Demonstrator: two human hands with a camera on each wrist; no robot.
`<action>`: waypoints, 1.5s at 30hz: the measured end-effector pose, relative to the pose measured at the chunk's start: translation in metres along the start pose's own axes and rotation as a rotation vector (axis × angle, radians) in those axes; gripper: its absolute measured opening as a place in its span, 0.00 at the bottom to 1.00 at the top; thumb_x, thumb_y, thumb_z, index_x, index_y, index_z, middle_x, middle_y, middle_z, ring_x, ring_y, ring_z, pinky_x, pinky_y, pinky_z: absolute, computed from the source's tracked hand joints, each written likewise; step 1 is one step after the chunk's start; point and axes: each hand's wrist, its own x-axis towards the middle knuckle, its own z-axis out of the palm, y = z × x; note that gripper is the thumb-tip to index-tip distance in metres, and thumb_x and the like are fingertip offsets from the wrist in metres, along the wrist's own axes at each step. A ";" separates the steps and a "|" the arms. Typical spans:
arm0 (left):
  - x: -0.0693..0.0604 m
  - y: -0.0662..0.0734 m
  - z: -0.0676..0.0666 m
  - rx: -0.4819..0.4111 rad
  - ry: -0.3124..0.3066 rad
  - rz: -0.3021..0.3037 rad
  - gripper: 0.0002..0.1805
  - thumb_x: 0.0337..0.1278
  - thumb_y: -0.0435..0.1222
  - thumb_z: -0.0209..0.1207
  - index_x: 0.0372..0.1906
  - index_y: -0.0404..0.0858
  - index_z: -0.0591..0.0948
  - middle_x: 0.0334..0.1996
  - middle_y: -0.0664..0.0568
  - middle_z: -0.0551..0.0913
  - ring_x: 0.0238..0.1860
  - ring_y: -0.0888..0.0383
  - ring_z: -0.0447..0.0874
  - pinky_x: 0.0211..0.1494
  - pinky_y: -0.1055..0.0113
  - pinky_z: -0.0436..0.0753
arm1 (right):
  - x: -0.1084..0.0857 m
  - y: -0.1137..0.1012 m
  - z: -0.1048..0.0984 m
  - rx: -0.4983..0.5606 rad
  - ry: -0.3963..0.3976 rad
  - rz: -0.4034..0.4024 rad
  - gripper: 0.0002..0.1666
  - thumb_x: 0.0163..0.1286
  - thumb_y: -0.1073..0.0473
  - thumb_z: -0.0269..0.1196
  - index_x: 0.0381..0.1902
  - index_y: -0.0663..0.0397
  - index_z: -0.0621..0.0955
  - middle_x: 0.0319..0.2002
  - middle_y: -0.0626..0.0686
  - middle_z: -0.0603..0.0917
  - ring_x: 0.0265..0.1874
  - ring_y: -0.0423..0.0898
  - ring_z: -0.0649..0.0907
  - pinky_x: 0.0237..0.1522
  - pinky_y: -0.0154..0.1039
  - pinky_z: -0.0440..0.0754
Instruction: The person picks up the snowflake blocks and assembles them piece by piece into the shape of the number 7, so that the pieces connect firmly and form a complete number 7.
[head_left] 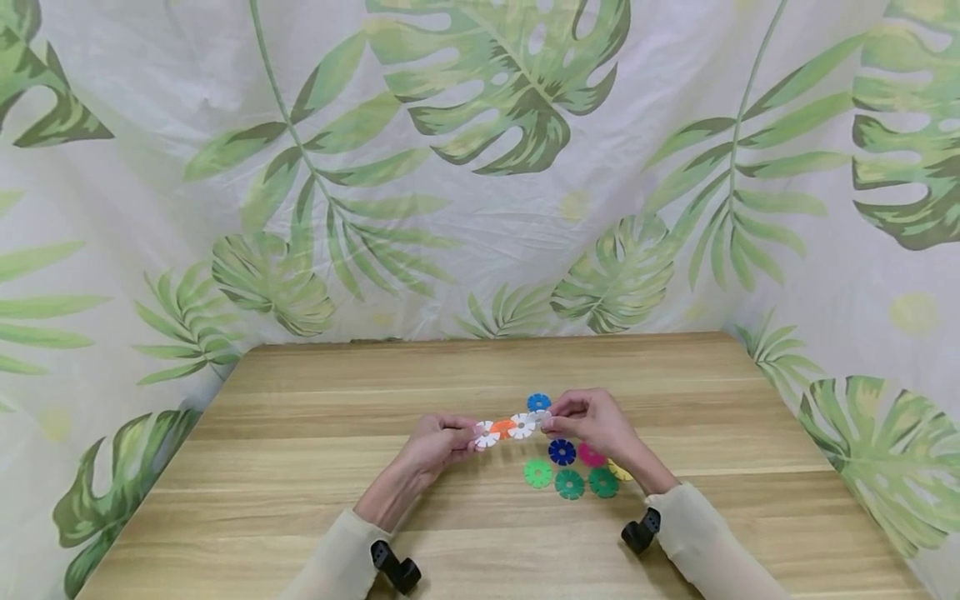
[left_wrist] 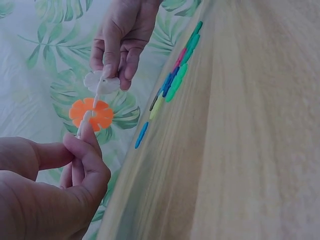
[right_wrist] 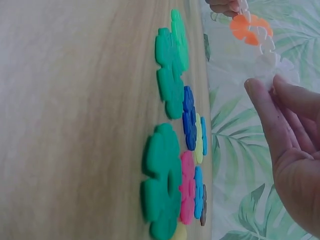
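Observation:
A short chain of notched, flower-shaped plastic discs is held above the table between both hands. My left hand (head_left: 438,442) pinches the white disc (head_left: 487,434) at its left end. Slotted into that is an orange disc (head_left: 502,429), followed by another white disc (head_left: 521,426). At the right end, a pale whitish disc (right_wrist: 280,67) sits between the thumb and fingers of my right hand (head_left: 596,421). In the left wrist view the orange disc (left_wrist: 91,114) stands crosswise to its white neighbours. Whether the rightmost joint is fully seated cannot be made out.
Loose discs lie flat on the wooden table (head_left: 300,467) below and right of the chain: light green (head_left: 537,473), dark green (head_left: 569,484), dark blue (head_left: 562,452), pink (head_left: 591,454), yellow (head_left: 619,470) and blue (head_left: 537,402). A leaf-patterned cloth (head_left: 480,250) hangs behind.

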 end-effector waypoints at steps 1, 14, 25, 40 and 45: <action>0.000 0.000 0.000 -0.001 0.000 -0.002 0.14 0.71 0.26 0.61 0.55 0.20 0.79 0.32 0.51 0.84 0.30 0.63 0.86 0.36 0.75 0.84 | 0.000 0.000 0.000 0.003 -0.003 0.004 0.08 0.69 0.64 0.72 0.42 0.65 0.87 0.37 0.60 0.92 0.39 0.60 0.93 0.44 0.50 0.93; 0.001 0.001 0.001 -0.011 0.007 -0.016 0.13 0.72 0.25 0.59 0.55 0.20 0.79 0.33 0.49 0.83 0.30 0.63 0.84 0.35 0.77 0.83 | 0.000 -0.001 0.000 0.050 -0.017 0.025 0.07 0.69 0.66 0.71 0.41 0.66 0.87 0.37 0.58 0.92 0.40 0.59 0.93 0.46 0.51 0.93; 0.000 0.001 0.000 -0.009 0.010 -0.015 0.13 0.72 0.24 0.57 0.55 0.19 0.79 0.33 0.49 0.84 0.29 0.62 0.85 0.35 0.76 0.84 | 0.000 -0.002 0.001 0.092 -0.047 0.041 0.12 0.69 0.67 0.71 0.44 0.73 0.85 0.38 0.63 0.92 0.38 0.53 0.93 0.48 0.50 0.92; -0.004 0.002 0.000 0.000 0.018 -0.021 0.15 0.72 0.26 0.60 0.57 0.21 0.79 0.34 0.49 0.84 0.31 0.63 0.84 0.35 0.76 0.82 | 0.001 0.000 -0.002 0.100 -0.072 0.038 0.12 0.69 0.65 0.72 0.43 0.71 0.86 0.38 0.61 0.93 0.40 0.54 0.93 0.49 0.52 0.92; -0.009 0.006 -0.001 0.046 0.000 -0.008 0.14 0.72 0.28 0.61 0.55 0.23 0.81 0.36 0.49 0.85 0.33 0.62 0.85 0.39 0.74 0.84 | -0.003 -0.004 -0.005 0.019 -0.088 0.010 0.11 0.68 0.61 0.74 0.42 0.65 0.87 0.38 0.59 0.92 0.42 0.58 0.93 0.50 0.53 0.92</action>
